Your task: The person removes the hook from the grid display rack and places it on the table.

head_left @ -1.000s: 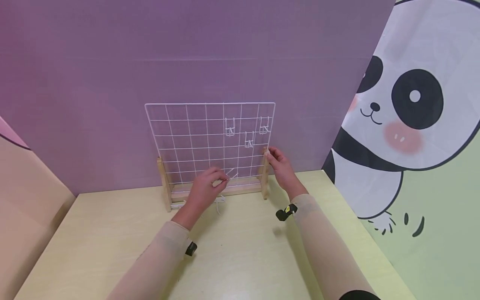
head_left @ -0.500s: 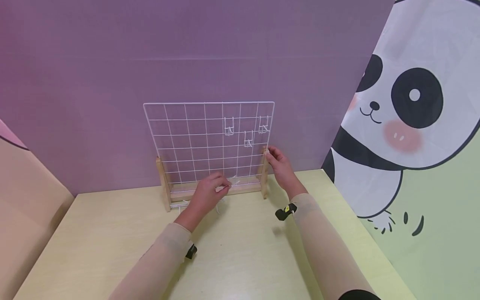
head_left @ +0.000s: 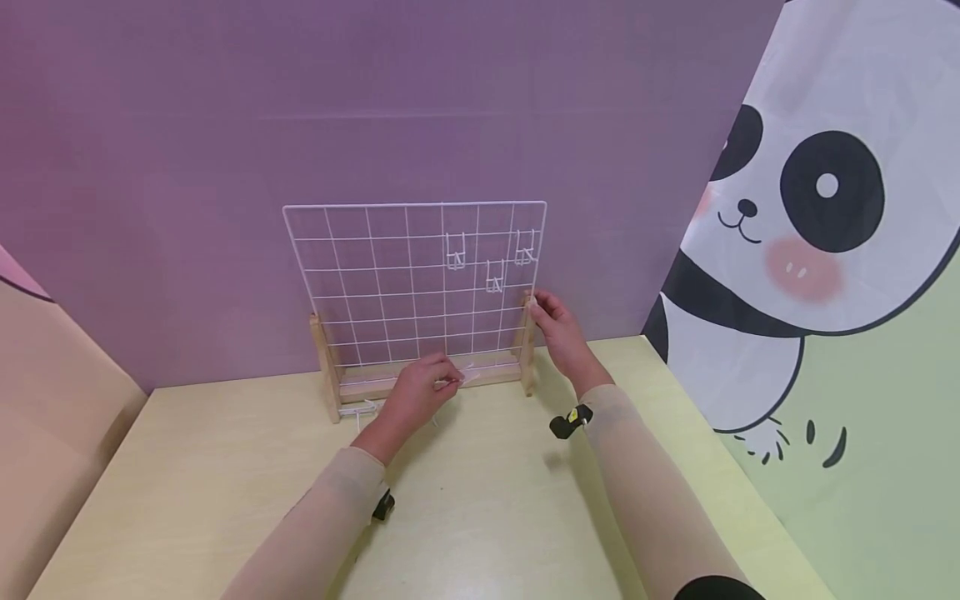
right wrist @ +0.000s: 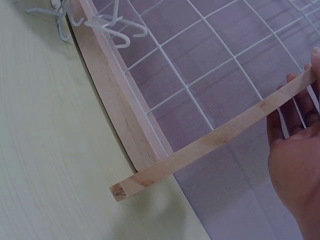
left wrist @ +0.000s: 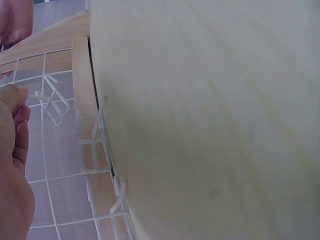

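Observation:
A white wire grid panel (head_left: 382,268) stands upright in a wooden base on the table. My left hand (head_left: 422,392) pinches a white wire hook (left wrist: 53,102) between thumb and fingertips, low in front of the grid. In the right wrist view, this hook's prongs (right wrist: 115,25) overlap the lower grid. My right hand (head_left: 564,340) holds the top of the right wooden upright (right wrist: 200,142), fingers behind it and thumb in front. Three similar hooks hang on the grid's right half: an upper one (head_left: 455,257), one near the edge (head_left: 523,250) and a lower one (head_left: 494,279).
More white hooks (head_left: 360,408) lie on the table (head_left: 450,517) along the front of the base, partly hidden by my left hand. The left wooden upright (head_left: 325,367) stands at the far side. Behind the grid rises a purple backdrop (head_left: 375,158); a panda picture (head_left: 810,250) covers the right wall.
My left hand has come down along the front of the grid with the hook, shifting slightly right. My right hand keeps its place on the upright.

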The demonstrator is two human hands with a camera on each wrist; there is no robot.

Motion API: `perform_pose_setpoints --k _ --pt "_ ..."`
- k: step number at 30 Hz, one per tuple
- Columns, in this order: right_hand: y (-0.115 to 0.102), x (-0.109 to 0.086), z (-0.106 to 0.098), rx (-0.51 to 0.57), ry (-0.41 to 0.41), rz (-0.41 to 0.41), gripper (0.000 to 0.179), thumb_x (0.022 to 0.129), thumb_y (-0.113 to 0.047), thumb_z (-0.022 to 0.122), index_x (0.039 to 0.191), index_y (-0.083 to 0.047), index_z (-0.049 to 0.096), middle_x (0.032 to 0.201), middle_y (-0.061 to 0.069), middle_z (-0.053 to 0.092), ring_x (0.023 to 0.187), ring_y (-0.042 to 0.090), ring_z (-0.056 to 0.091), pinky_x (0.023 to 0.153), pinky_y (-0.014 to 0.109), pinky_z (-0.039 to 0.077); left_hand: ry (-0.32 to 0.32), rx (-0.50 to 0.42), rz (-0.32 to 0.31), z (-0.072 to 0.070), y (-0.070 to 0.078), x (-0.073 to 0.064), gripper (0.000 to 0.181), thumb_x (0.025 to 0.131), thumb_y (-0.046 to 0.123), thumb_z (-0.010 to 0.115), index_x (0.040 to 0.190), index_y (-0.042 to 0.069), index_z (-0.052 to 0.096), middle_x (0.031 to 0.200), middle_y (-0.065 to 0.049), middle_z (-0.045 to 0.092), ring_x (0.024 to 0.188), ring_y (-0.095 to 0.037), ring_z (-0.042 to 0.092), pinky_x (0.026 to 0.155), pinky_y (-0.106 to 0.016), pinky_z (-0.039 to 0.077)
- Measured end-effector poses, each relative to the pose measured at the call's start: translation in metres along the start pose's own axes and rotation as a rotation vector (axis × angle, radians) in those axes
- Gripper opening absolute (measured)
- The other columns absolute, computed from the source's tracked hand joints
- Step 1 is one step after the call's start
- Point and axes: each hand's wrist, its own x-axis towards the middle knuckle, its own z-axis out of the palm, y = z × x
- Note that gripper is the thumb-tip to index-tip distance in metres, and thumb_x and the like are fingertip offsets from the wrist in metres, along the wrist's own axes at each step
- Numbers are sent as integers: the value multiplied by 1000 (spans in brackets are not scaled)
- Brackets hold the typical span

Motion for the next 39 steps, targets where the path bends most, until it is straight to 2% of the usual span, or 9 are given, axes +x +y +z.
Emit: perform_pose_setpoints --k 4,10,17,23,30,39 --pt "-1 0 1 2 1 -1 41 116 -11 58 153 5 54 142 13 63 124 13 58 123 38 41 -37 20 -11 1 -1 0 11 96 -2 83 98 9 81 102 0 73 98 -22 78 86 -37 66" --pt "-1 -1 1 11 1 -11 39 115 -10 58 151 6 55 131 1 66 122 13 59 121 37 41 -75 91 45 5 -4 2 11 94 -2 85 97 8 81 100 -1 72 94 -21 75 85 -35 65" --pt "-1 0 0 -6 -3 -3 39 116 -13 59 151 3 56 138 7 64 127 15 57 126 41 38 -121 128 42 7 -4 5 8 95 0 85 99 6 82 102 -3 72 93 -20 73 87 -38 64" --pt "-1 -1 0 -20 0 1 41 116 -14 59 152 3 55 143 12 62 128 18 57 127 43 38 -157 144 22 8 -4 7 7 96 1 84 99 6 83 100 -1 71 91 -18 72 86 -35 64" --pt "-1 -1 -1 -23 4 18 40 116 -16 58 152 3 55 143 12 61 131 19 55 129 43 36 -200 143 -4 10 -6 6 6 96 2 85 99 7 82 98 1 69 91 -17 73 85 -32 64" --pt "-4 -3 1 -29 0 22 38 117 -15 57 151 1 56 144 11 60 134 20 54 130 43 34 -208 153 34 9 -8 5 9 95 1 85 96 10 82 95 3 68 87 -14 70 81 -29 63"
